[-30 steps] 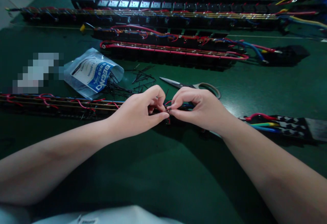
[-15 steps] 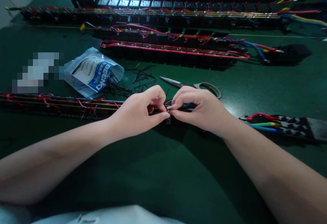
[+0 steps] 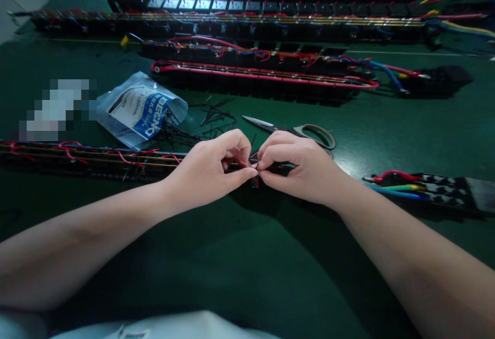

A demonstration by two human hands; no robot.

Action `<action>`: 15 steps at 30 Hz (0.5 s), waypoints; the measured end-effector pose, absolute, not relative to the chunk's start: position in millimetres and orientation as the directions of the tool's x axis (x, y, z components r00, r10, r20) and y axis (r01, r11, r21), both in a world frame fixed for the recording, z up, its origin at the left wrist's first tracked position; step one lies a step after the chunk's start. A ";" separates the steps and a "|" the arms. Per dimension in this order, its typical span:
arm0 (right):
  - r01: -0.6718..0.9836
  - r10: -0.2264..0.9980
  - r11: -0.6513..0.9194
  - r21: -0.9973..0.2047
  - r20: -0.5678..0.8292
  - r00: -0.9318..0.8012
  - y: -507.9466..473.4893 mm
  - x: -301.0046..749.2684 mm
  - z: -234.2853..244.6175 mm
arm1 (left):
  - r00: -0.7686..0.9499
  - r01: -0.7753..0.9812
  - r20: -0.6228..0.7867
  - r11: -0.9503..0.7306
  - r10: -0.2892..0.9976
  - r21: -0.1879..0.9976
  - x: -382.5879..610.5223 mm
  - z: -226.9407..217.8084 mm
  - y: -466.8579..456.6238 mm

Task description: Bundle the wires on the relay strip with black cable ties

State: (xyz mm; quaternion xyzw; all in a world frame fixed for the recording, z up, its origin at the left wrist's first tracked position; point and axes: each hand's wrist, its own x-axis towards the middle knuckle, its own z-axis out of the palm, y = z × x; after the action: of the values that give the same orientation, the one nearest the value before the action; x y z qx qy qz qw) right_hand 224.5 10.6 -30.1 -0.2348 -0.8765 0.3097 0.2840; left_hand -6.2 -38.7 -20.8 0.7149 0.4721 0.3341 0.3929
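My left hand [image 3: 216, 169] and my right hand [image 3: 303, 166] meet fingertip to fingertip over a long black assembly [image 3: 93, 159] with brass-coloured rods and red wires. Each hand pinches thumb against index finger. Between them is a thin dark strand that looks like a black cable tie [image 3: 257, 166], mostly hidden by the fingertips. Loose black cable ties [image 3: 218, 116] lie scattered behind my left hand. More of them spill from a clear plastic bag [image 3: 135, 107] with a blue and white label. Just behind my right hand lie scissors [image 3: 297, 131], blades pointing left.
A shorter wired assembly [image 3: 263, 75] with a red cable loop lies across the green table [image 3: 216, 272]. Farther back are several long black wired strips [image 3: 232, 22]. Thick red, yellow and blue cables [image 3: 402, 188] end in a black block on the right.
My right hand's fingertips have shifted slightly, with the fingers curled closer over the strand. My left hand has hardly moved, and the bag and scissors stay put.
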 end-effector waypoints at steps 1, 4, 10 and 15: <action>0.234 0.584 0.699 -0.676 0.352 -0.731 10.0 224.1 -29.0 | 0.328 0.415 0.108 -0.245 0.939 0.876 -6.1 -20.6 -38.6; 0.229 0.581 0.696 -0.680 0.348 -0.735 9.4 223.4 -26.3 | 0.317 0.429 0.107 -0.243 0.942 0.870 -6.1 -20.5 -38.7; 0.215 0.587 0.689 -0.692 0.357 -0.727 10.8 224.4 -26.7 | 0.304 0.474 0.123 -0.262 0.945 0.841 -5.8 -21.7 -38.8; 0.205 0.579 0.694 -0.690 0.365 -0.730 10.4 225.3 -28.1 | 0.272 0.522 0.159 -0.284 0.949 0.804 -5.0 -22.1 -40.4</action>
State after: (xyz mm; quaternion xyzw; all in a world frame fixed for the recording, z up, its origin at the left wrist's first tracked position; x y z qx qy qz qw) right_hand 225.3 10.4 -28.1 -0.2244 -0.8729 0.3206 0.2913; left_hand -5.0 -40.4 -22.1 0.7295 0.5041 0.3316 0.3222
